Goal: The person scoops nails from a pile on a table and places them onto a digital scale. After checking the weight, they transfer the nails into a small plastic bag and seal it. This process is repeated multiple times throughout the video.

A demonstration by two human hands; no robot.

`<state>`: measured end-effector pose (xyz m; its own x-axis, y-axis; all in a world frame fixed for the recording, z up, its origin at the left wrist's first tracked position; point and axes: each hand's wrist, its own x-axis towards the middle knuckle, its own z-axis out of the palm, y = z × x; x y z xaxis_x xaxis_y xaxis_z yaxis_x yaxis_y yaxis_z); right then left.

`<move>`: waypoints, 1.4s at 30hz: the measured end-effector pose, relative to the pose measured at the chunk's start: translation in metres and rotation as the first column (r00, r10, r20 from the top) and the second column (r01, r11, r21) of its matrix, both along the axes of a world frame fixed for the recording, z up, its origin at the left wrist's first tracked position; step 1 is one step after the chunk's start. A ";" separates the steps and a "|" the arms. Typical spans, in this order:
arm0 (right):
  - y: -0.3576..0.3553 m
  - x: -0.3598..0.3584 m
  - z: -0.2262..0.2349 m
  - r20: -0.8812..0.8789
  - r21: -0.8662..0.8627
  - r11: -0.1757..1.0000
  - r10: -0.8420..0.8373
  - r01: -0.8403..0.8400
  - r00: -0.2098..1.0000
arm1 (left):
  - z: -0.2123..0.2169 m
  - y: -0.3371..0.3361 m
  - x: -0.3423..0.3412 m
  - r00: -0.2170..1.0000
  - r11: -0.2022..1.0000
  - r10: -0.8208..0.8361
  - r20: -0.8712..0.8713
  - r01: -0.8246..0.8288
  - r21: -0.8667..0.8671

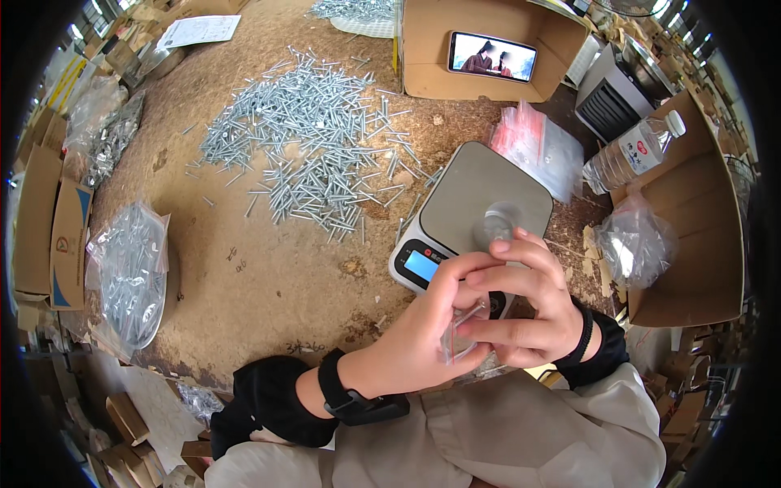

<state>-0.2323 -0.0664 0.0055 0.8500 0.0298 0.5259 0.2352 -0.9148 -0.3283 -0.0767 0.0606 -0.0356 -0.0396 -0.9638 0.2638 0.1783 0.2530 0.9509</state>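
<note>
Both hands, left (411, 325) and right (529, 313), grip a clear bag (457, 343) at the near edge of the tabletop (203, 305), beside the scale (460, 195); screws (313, 150) heap toward the far edge.

One camera sits on the head and looks down at the desk (220, 268) from close by. The lap (504, 423) is at six o'clock, the left hand (427, 321) at five, the right hand (529, 301) at four. The view is wide and round, so edges bend
</note>
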 end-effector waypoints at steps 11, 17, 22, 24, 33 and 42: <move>0.003 -0.004 0.000 -0.019 -0.020 0.999 -0.026 0.026 0.999 | 0.012 0.000 0.004 0.994 0.997 -0.024 -0.105 0.016 -0.076; 0.006 -0.001 -0.006 -0.003 0.019 0.999 0.043 -0.042 0.999 | 0.015 0.002 0.004 0.925 0.983 -0.157 -0.345 0.180 0.036; 0.001 -0.005 -0.003 0.081 0.155 0.988 -0.003 -0.010 0.997 | 0.017 0.000 0.007 0.712 0.957 -0.159 -0.683 0.282 0.071; 0.000 -0.008 -0.004 0.162 0.203 0.979 -0.051 0.017 0.985 | 0.023 -0.005 0.011 0.665 0.958 -0.128 -0.736 0.274 0.081; 0.000 -0.014 -0.002 0.262 0.150 0.989 -0.047 0.007 0.964 | 0.023 -0.005 0.020 0.578 0.920 -0.211 -0.788 0.389 0.039; 0.001 -0.017 0.001 0.226 0.168 0.974 -0.185 0.149 0.956 | 0.025 -0.007 0.019 0.719 0.902 -0.098 -0.688 0.357 0.245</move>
